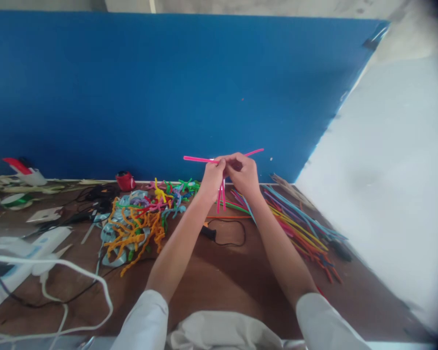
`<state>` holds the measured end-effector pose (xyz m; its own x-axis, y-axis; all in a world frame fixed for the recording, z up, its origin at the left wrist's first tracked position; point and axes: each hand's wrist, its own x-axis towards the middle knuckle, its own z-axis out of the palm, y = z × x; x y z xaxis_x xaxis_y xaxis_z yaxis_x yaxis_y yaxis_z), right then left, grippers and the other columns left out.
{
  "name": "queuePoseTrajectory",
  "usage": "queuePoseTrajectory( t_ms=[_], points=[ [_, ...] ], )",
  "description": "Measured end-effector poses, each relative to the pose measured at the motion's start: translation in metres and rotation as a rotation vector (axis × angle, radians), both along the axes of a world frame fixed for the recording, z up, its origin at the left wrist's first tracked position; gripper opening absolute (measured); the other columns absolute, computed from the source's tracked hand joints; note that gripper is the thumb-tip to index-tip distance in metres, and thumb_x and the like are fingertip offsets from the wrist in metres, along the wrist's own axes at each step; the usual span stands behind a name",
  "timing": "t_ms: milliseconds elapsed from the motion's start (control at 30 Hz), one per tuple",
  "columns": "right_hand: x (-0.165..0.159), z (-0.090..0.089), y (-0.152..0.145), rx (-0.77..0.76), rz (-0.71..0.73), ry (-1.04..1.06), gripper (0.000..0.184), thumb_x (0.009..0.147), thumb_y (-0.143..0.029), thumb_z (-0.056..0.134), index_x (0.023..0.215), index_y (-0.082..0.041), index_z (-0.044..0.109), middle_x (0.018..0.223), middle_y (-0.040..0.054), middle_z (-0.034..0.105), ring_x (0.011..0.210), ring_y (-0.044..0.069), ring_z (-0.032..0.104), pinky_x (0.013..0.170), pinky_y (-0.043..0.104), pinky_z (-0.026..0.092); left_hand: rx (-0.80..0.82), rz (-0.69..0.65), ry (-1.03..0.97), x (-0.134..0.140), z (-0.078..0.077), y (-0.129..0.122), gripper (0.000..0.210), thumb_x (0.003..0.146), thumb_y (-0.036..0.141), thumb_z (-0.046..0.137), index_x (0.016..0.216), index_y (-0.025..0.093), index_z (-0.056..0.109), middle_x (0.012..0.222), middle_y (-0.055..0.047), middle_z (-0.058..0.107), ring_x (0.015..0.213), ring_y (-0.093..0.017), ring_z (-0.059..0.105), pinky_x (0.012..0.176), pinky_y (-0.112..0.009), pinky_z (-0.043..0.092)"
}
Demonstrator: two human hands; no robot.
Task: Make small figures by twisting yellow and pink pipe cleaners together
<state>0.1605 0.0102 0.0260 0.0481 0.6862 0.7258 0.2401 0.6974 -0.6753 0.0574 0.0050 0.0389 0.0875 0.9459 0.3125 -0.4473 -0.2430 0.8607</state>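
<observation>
Bright pink pipe cleaners (pixel 200 159) are held up above the table in front of the blue panel. One end sticks out to the left, another to the right, and a few ends hang down below my hands. My left hand (pixel 216 176) pinches them near the middle. Close beside it, my right hand (pixel 244 174) has its thumb and fingertips closed on the same pink pipe cleaners. The exact join is hidden behind my fingers.
Twisted pipe cleaner figures (pixel 138 231) in several colours lie in a pile at left. Loose straight pipe cleaners (pixel 299 223) spread at right. A black cable (pixel 245 233), a red object (pixel 125 181) and a white power strip (pixel 40 253) with cords also lie on the brown table (pixel 226 291).
</observation>
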Motion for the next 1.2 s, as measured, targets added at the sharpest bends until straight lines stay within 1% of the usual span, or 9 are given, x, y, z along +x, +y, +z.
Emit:
queuePoseTrajectory(
  t_ms=[133, 400, 533, 600, 700, 867, 967, 1067, 1200],
  points=[
    [0.0, -0.004, 0.005, -0.008, -0.031, -0.013, 0.006, 0.081, -0.019, 0.06, 0.079, -0.02, 0.065, 0.073, 0.0002, 0.067, 0.064, 0.013, 0.06, 0.06, 0.027, 0.049, -0.036, 0.087, 0.016, 0.007, -0.004, 0.0, 0.023, 0.094, 0.014, 0.05, 0.087, 0.013, 0.072, 0.09, -0.008, 0.075, 0.097, -0.02, 0.07, 0.097, -0.033, 0.05],
    [-0.004, 0.004, -0.006, 0.057, -0.122, 0.004, 0.011, 0.079, -0.017, 0.06, 0.084, -0.022, 0.052, 0.073, -0.0028, 0.061, 0.064, 0.012, 0.056, 0.061, 0.025, 0.044, -0.015, 0.082, -0.063, 0.014, -0.006, -0.005, 0.018, 0.094, 0.018, 0.052, 0.094, 0.016, 0.07, 0.106, -0.008, 0.074, 0.106, -0.019, 0.068, 0.101, -0.032, 0.048],
    [-0.008, 0.001, -0.009, 0.065, -0.162, -0.063, 0.005, 0.085, -0.017, 0.054, 0.084, -0.022, 0.056, 0.079, 0.0006, 0.066, 0.069, 0.014, 0.058, 0.066, 0.028, 0.045, -0.133, 0.032, -0.097, 0.01, -0.002, -0.004, 0.017, 0.092, 0.017, 0.052, 0.093, 0.015, 0.068, 0.1, -0.007, 0.074, 0.101, -0.019, 0.069, 0.096, -0.031, 0.05],
    [-0.01, 0.0, -0.01, 0.07, -0.171, -0.107, 0.01, 0.088, -0.017, 0.051, 0.09, -0.022, 0.06, 0.085, 0.0029, 0.069, 0.075, 0.016, 0.061, 0.07, 0.029, 0.047, -0.142, 0.028, -0.091, 0.006, -0.001, -0.001, 0.017, 0.091, 0.016, 0.051, 0.09, 0.015, 0.068, 0.094, -0.007, 0.074, 0.097, -0.018, 0.069, 0.095, -0.03, 0.05],
    [-0.012, 0.001, -0.011, 0.097, -0.187, -0.172, 0.019, 0.091, -0.017, 0.049, 0.097, -0.023, 0.065, 0.094, 0.0053, 0.071, 0.082, 0.018, 0.063, 0.075, 0.031, 0.049, -0.087, 0.029, -0.037, 0.0, -0.002, 0.004, 0.016, 0.089, 0.018, 0.053, 0.087, 0.014, 0.068, 0.092, -0.006, 0.074, 0.097, -0.019, 0.068, 0.094, -0.03, 0.049],
    [-0.006, 0.006, -0.012, 0.18, -0.241, -0.274, 0.028, 0.087, -0.01, 0.048, 0.1, -0.023, 0.069, 0.1, 0.0063, 0.071, 0.088, 0.019, 0.062, 0.079, 0.032, 0.046, 0.086, 0.032, 0.191, -0.009, -0.003, 0.008, 0.02, 0.087, 0.016, 0.053, 0.097, 0.016, 0.07, 0.101, -0.007, 0.073, 0.1, -0.019, 0.066, 0.089, -0.028, 0.049],
    [0.002, 0.009, -0.012, 0.175, -0.246, -0.319, 0.025, 0.082, -0.008, 0.053, 0.094, -0.021, 0.07, 0.089, 0.0044, 0.067, 0.078, 0.017, 0.059, 0.072, 0.03, 0.044, 0.14, 0.024, 0.375, -0.016, 0.0, 0.005, 0.019, 0.089, 0.02, 0.051, 0.096, 0.017, 0.069, 0.092, -0.006, 0.072, 0.083, -0.017, 0.066, 0.071, -0.025, 0.048],
    [0.007, 0.011, -0.011, 0.135, -0.168, -0.314, 0.018, 0.078, -0.009, 0.056, 0.085, -0.019, 0.069, 0.078, 0.001, 0.062, 0.067, 0.014, 0.055, 0.066, 0.028, 0.042, 0.124, -0.006, 0.539, -0.021, 0.004, -0.001, 0.023, 0.093, 0.027, 0.047, 0.088, 0.016, 0.066, 0.069, -0.003, 0.064, 0.054, -0.013, 0.057, 0.052, -0.024, 0.038],
    [0.01, 0.014, -0.013, 0.113, -0.112, -0.286, 0.014, 0.078, -0.011, 0.056, 0.082, -0.02, 0.067, 0.075, -0.0007, 0.061, 0.065, 0.013, 0.053, 0.066, 0.028, 0.042, 0.194, 0.076, 0.57, -0.019, 0.005, -0.005, 0.026, 0.094, 0.03, 0.047, 0.076, 0.018, 0.059, 0.058, 0.0, 0.056, 0.048, -0.011, 0.05, 0.05, -0.025, 0.033]
  ],
)
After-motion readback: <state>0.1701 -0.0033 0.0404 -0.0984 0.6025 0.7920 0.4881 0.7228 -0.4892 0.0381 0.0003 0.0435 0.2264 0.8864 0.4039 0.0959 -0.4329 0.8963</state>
